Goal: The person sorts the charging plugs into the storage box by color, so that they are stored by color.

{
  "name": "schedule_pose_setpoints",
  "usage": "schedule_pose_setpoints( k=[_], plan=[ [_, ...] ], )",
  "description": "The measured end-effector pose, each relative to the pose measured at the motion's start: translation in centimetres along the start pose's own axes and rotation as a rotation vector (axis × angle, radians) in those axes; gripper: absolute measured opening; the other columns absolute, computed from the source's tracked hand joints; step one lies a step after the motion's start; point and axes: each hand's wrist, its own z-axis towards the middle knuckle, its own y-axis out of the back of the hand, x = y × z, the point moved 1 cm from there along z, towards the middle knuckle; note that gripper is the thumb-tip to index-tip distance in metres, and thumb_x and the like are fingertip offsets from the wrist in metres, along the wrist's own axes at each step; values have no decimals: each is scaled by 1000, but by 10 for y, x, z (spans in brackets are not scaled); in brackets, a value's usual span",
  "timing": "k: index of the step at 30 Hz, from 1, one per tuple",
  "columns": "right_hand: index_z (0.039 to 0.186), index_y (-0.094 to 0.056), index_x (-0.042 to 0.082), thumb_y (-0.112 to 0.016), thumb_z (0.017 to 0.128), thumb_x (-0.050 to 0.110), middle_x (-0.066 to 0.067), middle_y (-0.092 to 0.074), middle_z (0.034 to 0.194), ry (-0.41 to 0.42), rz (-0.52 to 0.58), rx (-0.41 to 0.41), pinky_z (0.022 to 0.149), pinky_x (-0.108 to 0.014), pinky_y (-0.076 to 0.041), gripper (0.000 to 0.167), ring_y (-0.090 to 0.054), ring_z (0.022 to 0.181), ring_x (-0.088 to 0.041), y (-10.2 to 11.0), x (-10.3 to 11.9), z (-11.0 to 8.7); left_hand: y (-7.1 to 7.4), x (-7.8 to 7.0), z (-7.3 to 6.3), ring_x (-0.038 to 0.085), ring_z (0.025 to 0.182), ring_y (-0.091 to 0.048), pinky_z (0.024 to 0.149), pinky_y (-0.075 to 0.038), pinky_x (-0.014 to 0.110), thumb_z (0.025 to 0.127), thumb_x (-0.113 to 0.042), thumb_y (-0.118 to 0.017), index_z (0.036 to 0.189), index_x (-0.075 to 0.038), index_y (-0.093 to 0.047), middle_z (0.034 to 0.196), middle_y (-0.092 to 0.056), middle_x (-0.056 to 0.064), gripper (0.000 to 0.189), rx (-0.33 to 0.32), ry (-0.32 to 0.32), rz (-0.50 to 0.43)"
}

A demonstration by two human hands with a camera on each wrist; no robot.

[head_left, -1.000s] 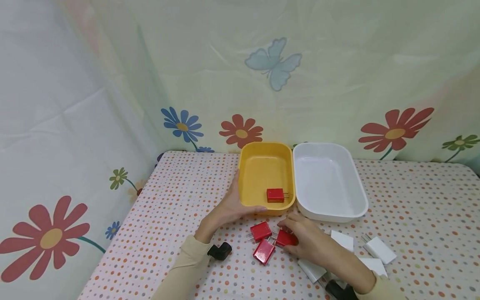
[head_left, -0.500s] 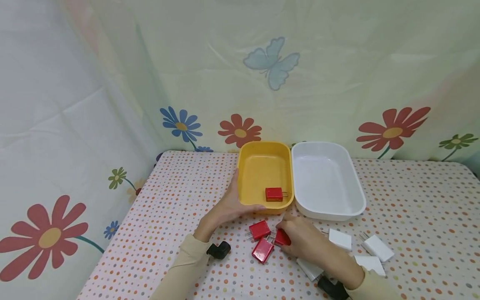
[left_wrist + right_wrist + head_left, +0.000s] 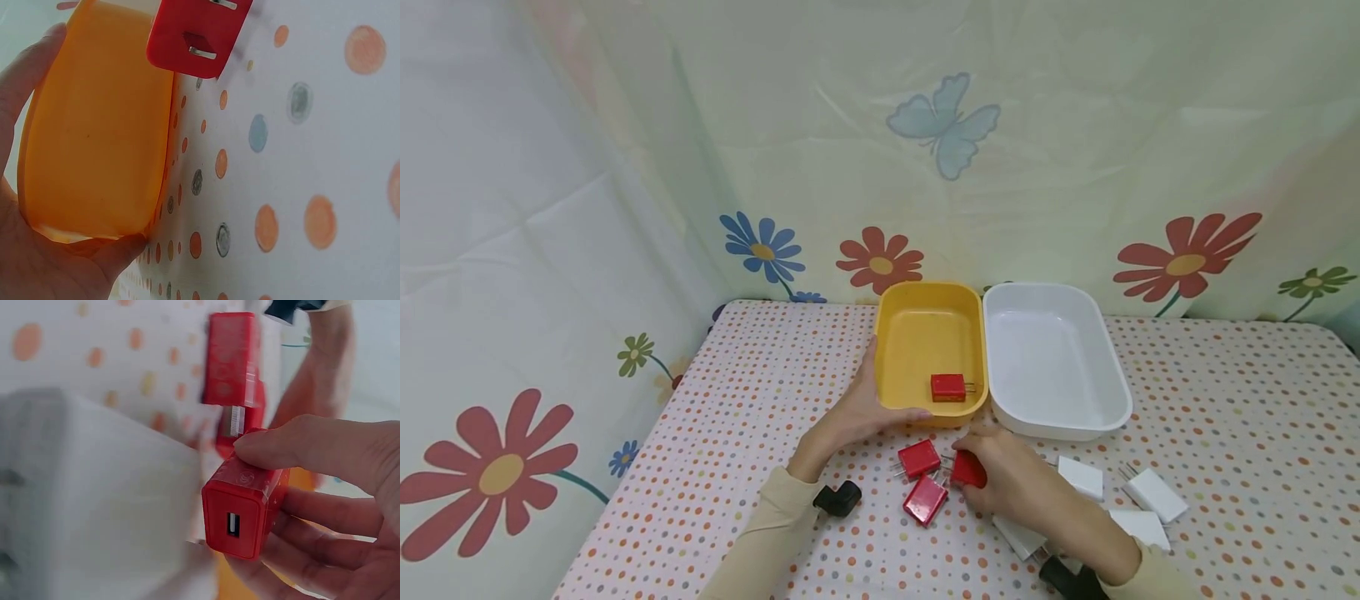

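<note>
My left hand (image 3: 853, 412) holds the near left corner of a yellow plastic tray (image 3: 921, 342), with the thumb along its front and fingers up its left side. Inside that tray lies one red USB wall charger (image 3: 948, 387). Just in front of it, my right hand (image 3: 1011, 471) pinches another red charger (image 3: 240, 512) between thumb and fingers; the right wrist view shows its USB port. Two more red chargers, one upper (image 3: 919, 459) and one lower (image 3: 925, 500), lie on the cloth left of this hand. The left wrist view shows a red charger's prongs (image 3: 203, 54) up close.
A white tray (image 3: 1052, 350) stands against the yellow one's right side. Several white chargers, such as one on the right (image 3: 1153, 495), lie around and partly under my right forearm. A dotted cloth (image 3: 790, 358) covers the table, with a flowered curtain (image 3: 1037, 150) behind.
The right hand has closed further round the red charger and shifted slightly left with it in view. My left hand stays on the yellow tray.
</note>
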Motion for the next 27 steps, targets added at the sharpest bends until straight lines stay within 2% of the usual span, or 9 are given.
schedule_pose_setpoints(
  k=[2,5,9,12,17,20,24,27],
  plan=[
    [111,-76,0,-97,70,9,-10,-69,112,12,14,-15,77,-36,-63,47,-62,98,-23,7,2,0,0,0,0,29,149,-33,122,-31,54,80,-37,-92,168,-16,8,173,-15,12,135,-3,-4,4],
    [118,-75,0,-97,71,8,-14,-69,120,25,35,-32,80,-40,-63,53,-64,104,-27,19,5,3,1,0,2,27,144,-38,120,-34,51,80,-32,-92,168,-17,7,171,-20,11,133,6,-44,-23],
    [117,-75,-2,-97,70,6,-15,-71,115,55,-3,-74,80,-42,-63,53,-68,98,-27,36,8,10,1,1,4,26,136,-44,117,-39,49,81,-27,-92,168,-17,6,167,-28,10,131,13,-79,-42],
    [112,-75,-5,-96,71,4,-13,-71,105,90,-30,-114,76,-40,-64,48,-68,90,-24,49,9,18,1,0,4,26,135,-44,116,-40,49,81,-28,-91,168,-17,6,166,-28,9,131,7,-63,-28],
    [114,-74,-7,-94,74,2,-16,-71,104,134,-26,-147,77,-41,-64,45,-67,90,-28,66,12,38,1,0,4,26,134,-44,115,-40,49,81,-28,-91,168,-18,7,166,-29,10,131,4,-51,-21],
    [116,-74,-8,-92,76,1,-19,-72,108,126,-22,-142,82,-43,-63,45,-68,96,-32,73,16,51,1,0,4,24,132,-45,114,-40,48,82,-29,-90,168,-18,7,165,-29,9,130,9,-56,-22],
    [120,-73,-8,-91,79,1,-20,-72,112,97,1,-100,86,-44,-62,46,-66,102,-35,73,18,67,1,1,5,23,127,-51,109,-47,44,84,-24,-89,167,-19,1,157,-39,7,123,32,-126,-61],
    [120,-73,-8,-90,80,3,-19,-73,110,91,9,-75,87,-43,-62,45,-65,100,-33,67,16,80,0,2,5,25,123,-55,103,-52,42,85,-20,-88,166,-21,-2,148,-46,6,118,57,-168,-104]
  ],
)
